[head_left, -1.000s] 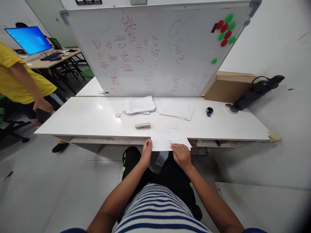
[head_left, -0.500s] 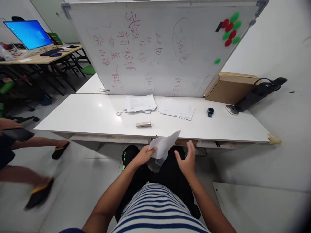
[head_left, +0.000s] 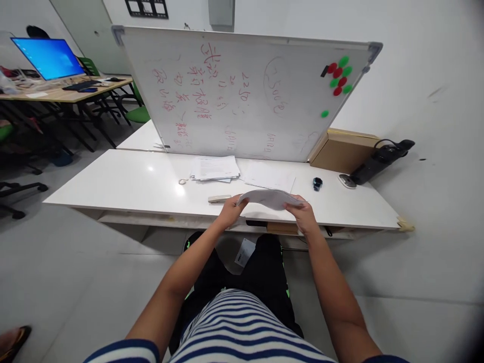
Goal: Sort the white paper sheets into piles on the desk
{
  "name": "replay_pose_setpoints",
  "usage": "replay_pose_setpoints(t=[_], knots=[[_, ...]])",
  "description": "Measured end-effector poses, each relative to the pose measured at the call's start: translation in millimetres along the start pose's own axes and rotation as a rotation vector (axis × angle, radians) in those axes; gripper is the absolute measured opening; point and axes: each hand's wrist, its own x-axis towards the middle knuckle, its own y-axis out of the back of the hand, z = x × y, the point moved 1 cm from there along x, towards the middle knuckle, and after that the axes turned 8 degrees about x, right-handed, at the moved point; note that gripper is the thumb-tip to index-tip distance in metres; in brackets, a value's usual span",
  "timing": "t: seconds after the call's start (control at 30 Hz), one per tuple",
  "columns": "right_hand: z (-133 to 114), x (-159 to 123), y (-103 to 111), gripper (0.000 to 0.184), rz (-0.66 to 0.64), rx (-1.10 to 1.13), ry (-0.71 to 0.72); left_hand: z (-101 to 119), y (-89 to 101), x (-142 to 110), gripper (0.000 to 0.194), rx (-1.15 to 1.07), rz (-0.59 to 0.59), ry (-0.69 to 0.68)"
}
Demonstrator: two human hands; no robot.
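Sheets of paper (head_left: 266, 197), bowed in the middle, are held up over the front edge of the white desk (head_left: 113, 186). My left hand (head_left: 230, 212) is closed on their left end, and my right hand (head_left: 303, 214) grips the right end. Just beside my left hand lies a pale stapler (head_left: 219, 199). Behind the held paper rest a thick stack of printed sheets (head_left: 215, 167) and a flatter pile of paper (head_left: 266, 174), partly covered by what I hold.
A whiteboard (head_left: 234, 96) with red writing stands at the back. To the right are a dark watch (head_left: 317, 184), a mouse (head_left: 347, 181), a black bottle (head_left: 381, 161) and a cardboard box (head_left: 342, 149). A small ring-like item (head_left: 183, 181) lies left of the stack. Another person's foot (head_left: 15, 343) shows lower left.
The paper has moved up and over the desk edge. My right hand, open and apart before, now grips its right end. The person at left has walked nearly out of view.
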Motion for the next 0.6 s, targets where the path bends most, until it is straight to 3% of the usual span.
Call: replay_pose_setpoints(t=[0.13,0.33,0.47,0.6], knots=[[18.5,-17.1,-28.7,0.032,0.134,-0.094,0.013,-22.8,-15.8,-1.0,0.023,0.027,0.022,0.093],[2.6,-24.5,-46.9,0.026,0.143,-0.156,0.162,-28.6,-24.1,-3.3,0.029,-0.015,0.194,0.221],[16.5,-25.9,-46.9,0.043,0.254,-0.242,0.026,-30.5,-20.5,-3.8,0.03,0.042,0.148,0.174],[37.3,-31.2,-48.5,0.047,0.251,-0.237,-0.026,-34.3,-12.6,-3.8,0.033,0.087,0.108,0.079]])
